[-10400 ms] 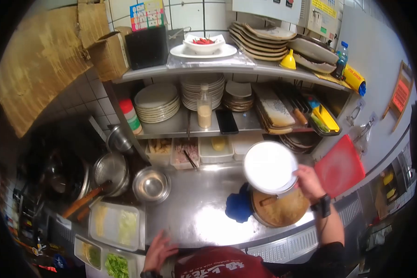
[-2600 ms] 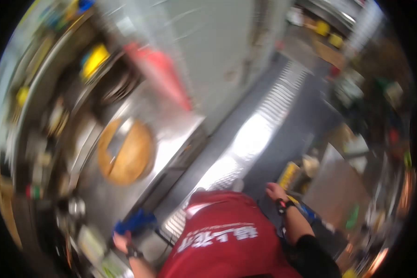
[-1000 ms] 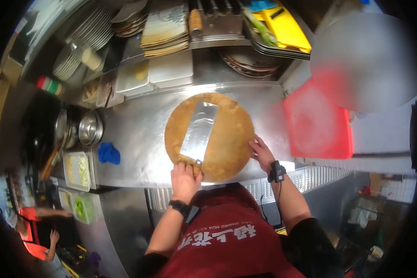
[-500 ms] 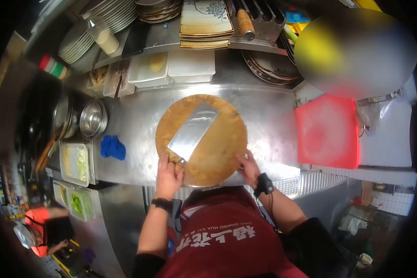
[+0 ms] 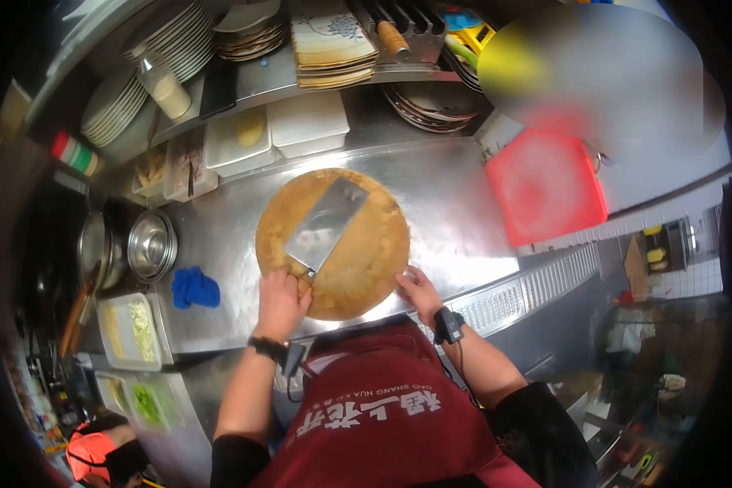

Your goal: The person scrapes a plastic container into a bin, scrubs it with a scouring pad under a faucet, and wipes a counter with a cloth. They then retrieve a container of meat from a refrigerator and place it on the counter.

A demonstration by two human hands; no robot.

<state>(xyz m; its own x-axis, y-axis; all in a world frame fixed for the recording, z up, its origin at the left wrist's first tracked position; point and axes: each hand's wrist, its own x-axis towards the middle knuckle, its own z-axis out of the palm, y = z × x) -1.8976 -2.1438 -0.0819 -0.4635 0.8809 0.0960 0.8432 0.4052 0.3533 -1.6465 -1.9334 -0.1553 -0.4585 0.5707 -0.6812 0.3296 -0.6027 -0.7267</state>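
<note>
A round wooden chopping board (image 5: 358, 281) lies on the steel counter in front of me. A cleaver (image 5: 327, 224) rests flat on it, its broad blade pointing away and its handle toward me, partly covered by my left hand. My left hand (image 5: 283, 301) is closed around that handle at the near left edge of the board, thumb on the right side. At the near right edge, my right hand (image 5: 419, 293) has its fingertips against the board's rim, bent as in a grip; its underside is hidden.
A blue cloth (image 5: 195, 288) lies left of the board, near stacked metal bowls (image 5: 152, 244) and a tray of shredded food (image 5: 130, 332). White tubs (image 5: 307, 126) stand behind, below a shelf of plates. At right is a red cutting board (image 5: 545, 187). Someone in orange (image 5: 89, 451) is lower left.
The view has turned and shifted, so the counter appears slanted. Both hands stay at the board's near edge, and the cleaver keeps about the same place on it.
</note>
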